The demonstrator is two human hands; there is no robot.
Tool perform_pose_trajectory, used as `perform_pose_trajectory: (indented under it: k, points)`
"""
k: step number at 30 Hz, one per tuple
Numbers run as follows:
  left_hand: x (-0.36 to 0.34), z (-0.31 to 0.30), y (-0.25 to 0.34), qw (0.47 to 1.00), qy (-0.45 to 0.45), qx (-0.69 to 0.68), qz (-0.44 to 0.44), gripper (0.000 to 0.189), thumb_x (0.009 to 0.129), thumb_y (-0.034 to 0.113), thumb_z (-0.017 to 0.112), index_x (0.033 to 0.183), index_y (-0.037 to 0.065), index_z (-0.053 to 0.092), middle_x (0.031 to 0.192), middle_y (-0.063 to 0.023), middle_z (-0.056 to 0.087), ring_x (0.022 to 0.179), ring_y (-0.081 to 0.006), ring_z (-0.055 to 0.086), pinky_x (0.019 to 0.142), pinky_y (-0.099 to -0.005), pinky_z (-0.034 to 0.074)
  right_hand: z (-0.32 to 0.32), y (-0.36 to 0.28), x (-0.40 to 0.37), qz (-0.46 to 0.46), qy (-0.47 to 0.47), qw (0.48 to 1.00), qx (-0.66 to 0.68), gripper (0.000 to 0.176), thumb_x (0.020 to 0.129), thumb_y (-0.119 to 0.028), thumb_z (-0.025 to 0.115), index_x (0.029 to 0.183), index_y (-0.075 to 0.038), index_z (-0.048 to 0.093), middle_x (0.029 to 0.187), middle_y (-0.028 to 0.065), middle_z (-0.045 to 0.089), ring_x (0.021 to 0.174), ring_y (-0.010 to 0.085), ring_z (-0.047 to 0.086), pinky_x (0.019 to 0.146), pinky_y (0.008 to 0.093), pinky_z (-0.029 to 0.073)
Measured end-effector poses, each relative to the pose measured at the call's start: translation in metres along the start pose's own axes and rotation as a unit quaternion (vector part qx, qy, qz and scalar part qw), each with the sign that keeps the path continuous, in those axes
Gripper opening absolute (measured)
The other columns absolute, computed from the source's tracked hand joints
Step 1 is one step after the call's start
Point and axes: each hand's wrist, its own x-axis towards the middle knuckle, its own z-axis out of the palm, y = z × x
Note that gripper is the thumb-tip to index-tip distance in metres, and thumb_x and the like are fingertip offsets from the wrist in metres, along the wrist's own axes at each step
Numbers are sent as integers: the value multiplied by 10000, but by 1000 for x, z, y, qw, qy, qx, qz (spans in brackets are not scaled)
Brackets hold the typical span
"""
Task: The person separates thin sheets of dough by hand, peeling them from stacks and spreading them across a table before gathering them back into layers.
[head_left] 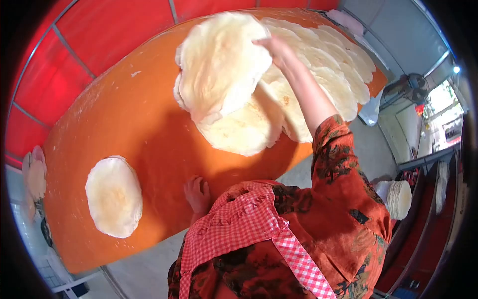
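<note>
My right hand [275,49] grips the edge of a few pale round flatbreads [219,60] and holds them tilted above the orange table [134,114]. Under and beyond them, several more flatbreads [328,70] lie overlapped in a row across the far end, and the nearest one [244,129] lies flat below the lifted ones. My left hand [197,193] rests on the table's near edge with nothing in it. A separate small pile of flatbreads [113,195] sits on the near left part of the table, apart from both hands.
Red panels [89,35] rise behind the table. Another stack of flatbreads [398,198] stands low at the right beside dark shelving. More pale rounds [35,177] show at the far left edge. A fan [413,84] stands at the upper right.
</note>
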Motion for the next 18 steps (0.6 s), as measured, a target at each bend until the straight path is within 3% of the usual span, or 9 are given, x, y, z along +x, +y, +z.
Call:
perform_pose_trajectory:
  k: [2, 4, 5, 6, 8, 10, 13, 15, 18]
  points:
    - [-1, 3, -7, 1000, -4, -11, 1, 211, 765, 128, 649, 955, 42, 618, 1084, -125, 594, 985, -363, 530, 855, -455, 429, -28, 85, 31, 50, 54, 997, 27, 254, 810, -58, 678, 1038, 40, 621, 872, 139, 672, 718, 222, 663, 658, 379, 565]
    - [7, -3, -1, 1000, -20, 4, -8, 199, 777, 132, 651, 948, 38, 617, 1038, -124, 606, 936, -337, 558, 822, -423, 447, -61, 158, 38, 179, 52, 972, -144, 166, 807, -73, 685, 930, 22, 628, 745, 112, 639, 563, 213, 597, 490, 360, 479]
    - [12, -5, -1, 999, -28, 13, -13, 193, 783, 134, 652, 945, 35, 616, 1015, -124, 613, 911, -325, 572, 806, -407, 456, -56, 185, 30, 214, 103, 966, -104, 110, 800, -68, 683, 851, 2, 614, 654, 79, 591, 463, 200, 516, 410, 338, 368]
    - [15, -3, -10, 995, -53, -51, -71, 183, 800, 137, 649, 947, 34, 615, 986, -117, 622, 874, -300, 583, 775, -385, 462, -130, 283, 70, 190, 81, 967, -148, 93, 805, -65, 662, 856, 0, 619, 690, 103, 616, 526, 255, 562, 480, 373, 434]
    - [24, 4, -38, 961, -94, -177, -189, 165, 832, 143, 641, 951, 32, 611, 926, -101, 640, 799, -251, 606, 714, -341, 473, -76, 283, 24, -53, 290, 846, -444, 110, 816, -105, 657, 857, -11, 617, 806, 143, 644, 711, 307, 612, 653, 408, 491]
    - [56, 10, -55, 867, -94, -389, -298, 148, 884, 149, 616, 954, 19, 609, 856, -71, 649, 715, -196, 603, 651, -302, 468, -15, 225, -31, -178, 255, 773, -553, 205, 822, -164, 662, 974, -29, 635, 986, 162, 652, 965, 333, 597, 848, 417, 469]
    - [141, 12, -53, 733, -59, -553, -391, 269, 925, 197, 579, 1083, -19, 557, 1021, -141, 636, 912, -253, 634, 807, -351, 514, 25, 213, -62, -270, -42, 792, -546, 524, 759, -229, 697, 1225, -38, 552, 1250, 199, 542, 1226, 346, 464, 990, 456, 398]
    - [179, 56, -104, 646, -69, -647, -398, 376, 936, 241, 564, 1181, -36, 494, 1159, -205, 579, 1085, -307, 586, 937, -396, 490, 45, 223, -74, -235, -103, 719, -646, 628, 765, -333, 701, 1289, -52, 500, 1346, 177, 467, 1307, 312, 383, 1035, 517, 329]
    - [247, 98, -127, 562, -103, -704, -421, 508, 916, 262, 588, 1284, -42, 416, 1284, -241, 485, 1211, -348, 497, 1016, -426, 437, 64, 233, -70, -186, -119, 708, -671, 695, 758, -390, 700, 1325, -65, 463, 1403, 144, 402, 1346, 311, 320, 1016, 595, 286]
